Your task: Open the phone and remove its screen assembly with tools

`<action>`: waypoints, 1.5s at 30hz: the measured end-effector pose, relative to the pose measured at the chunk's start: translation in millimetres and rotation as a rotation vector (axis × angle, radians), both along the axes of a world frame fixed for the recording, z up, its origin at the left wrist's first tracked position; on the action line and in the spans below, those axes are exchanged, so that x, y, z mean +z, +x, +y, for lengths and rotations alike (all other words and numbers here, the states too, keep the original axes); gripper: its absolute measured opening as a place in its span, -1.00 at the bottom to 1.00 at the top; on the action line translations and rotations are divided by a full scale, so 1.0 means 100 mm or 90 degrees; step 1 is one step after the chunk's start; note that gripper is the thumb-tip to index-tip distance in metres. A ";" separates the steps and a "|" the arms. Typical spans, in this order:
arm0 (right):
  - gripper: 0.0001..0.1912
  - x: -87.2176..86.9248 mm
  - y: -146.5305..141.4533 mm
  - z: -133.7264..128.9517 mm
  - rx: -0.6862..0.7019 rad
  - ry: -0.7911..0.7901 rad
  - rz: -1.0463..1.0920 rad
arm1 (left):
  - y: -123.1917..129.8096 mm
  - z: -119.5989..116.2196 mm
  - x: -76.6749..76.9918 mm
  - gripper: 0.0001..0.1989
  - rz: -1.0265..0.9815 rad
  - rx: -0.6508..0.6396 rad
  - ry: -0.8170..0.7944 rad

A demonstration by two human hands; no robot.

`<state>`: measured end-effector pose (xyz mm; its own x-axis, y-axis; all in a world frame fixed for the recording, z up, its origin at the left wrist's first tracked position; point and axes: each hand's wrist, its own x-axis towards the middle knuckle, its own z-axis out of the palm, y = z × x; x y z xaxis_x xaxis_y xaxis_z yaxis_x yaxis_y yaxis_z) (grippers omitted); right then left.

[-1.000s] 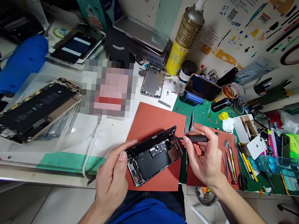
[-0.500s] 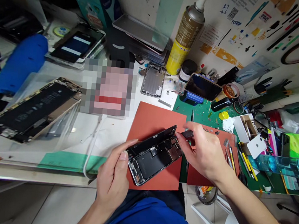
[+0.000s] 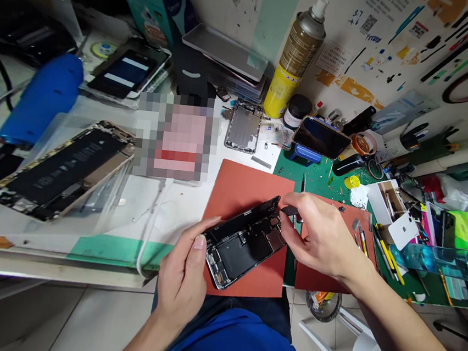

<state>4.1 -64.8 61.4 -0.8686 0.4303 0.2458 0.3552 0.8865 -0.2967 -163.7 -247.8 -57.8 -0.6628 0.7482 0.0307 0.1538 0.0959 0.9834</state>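
Note:
An opened smartphone (image 3: pixel 238 251) sits tilted over the reddish-brown mat, its battery and circuit board showing and its dark screen panel (image 3: pixel 243 216) raised along the far edge. My left hand (image 3: pixel 184 267) grips the phone's left end, thumb on the near side and fingers behind the panel. At the phone's right end is my right hand (image 3: pixel 322 236), its thumb and forefinger pinching a small dark piece (image 3: pixel 289 210) beside the top corner. The fingers partly cover that piece, so I cannot make out its kind.
The mat (image 3: pixel 254 180) lies on the bench. To the left rests another opened phone (image 3: pixel 64 170). A spray can (image 3: pixel 295 57) and a propped phone (image 3: pixel 321 137) stand at the back. Pens, tools and a water bottle (image 3: pixel 436 259) crowd the right side.
The view has shifted slightly, so the whole scene sits a little further right. My hands keep their holds, and the phone and raised panel look nearly the same.

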 end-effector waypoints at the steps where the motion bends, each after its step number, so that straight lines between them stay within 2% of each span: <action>1: -0.88 0.00 0.00 0.00 -0.002 0.003 0.005 | 0.00 0.00 0.00 -0.64 -0.003 -0.002 0.007; 9: -0.88 -0.03 0.02 -0.01 -0.025 0.006 0.027 | -0.01 0.03 0.04 -0.66 0.017 -0.027 0.073; 13: -0.85 -0.07 0.03 -0.02 -0.037 -0.002 0.036 | -0.01 0.04 0.07 -0.63 0.077 -0.051 0.100; 18: -0.78 -0.15 0.07 -0.06 -0.080 0.006 0.055 | -0.02 0.06 0.08 -0.59 0.097 -0.076 0.131; 23: -0.73 -0.08 0.18 -0.12 -0.165 -0.022 0.141 | -0.05 0.08 0.12 -0.63 0.168 -0.099 0.158; 26: -0.69 -0.06 0.26 -0.17 -0.263 -0.098 0.216 | -0.06 0.09 0.14 -0.68 0.197 -0.102 0.144; 29: -0.69 -0.09 0.27 -0.22 -0.356 -0.285 0.318 | -0.05 0.09 0.14 -0.68 0.192 -0.095 0.141; 32: -0.72 -0.15 0.20 -0.30 -0.365 -0.466 0.425 | -0.02 0.10 0.13 -0.67 0.191 -0.083 0.140; 34: -0.72 -0.19 0.12 -0.36 -0.357 -0.538 0.470 | -0.01 0.11 0.13 -0.67 0.199 -0.078 0.136; 38: -0.73 -0.23 0.00 -0.46 -0.352 -0.593 0.492 | -0.01 0.11 0.13 -0.69 0.200 -0.080 0.140; 43: -0.74 -0.24 -0.06 -0.55 -0.321 -0.590 0.458 | -0.01 0.12 0.13 -0.76 0.197 -0.077 0.140; 45: -0.75 -0.22 -0.03 -0.56 -0.321 -0.556 0.438 | -0.01 0.12 0.14 -0.77 0.195 -0.071 0.138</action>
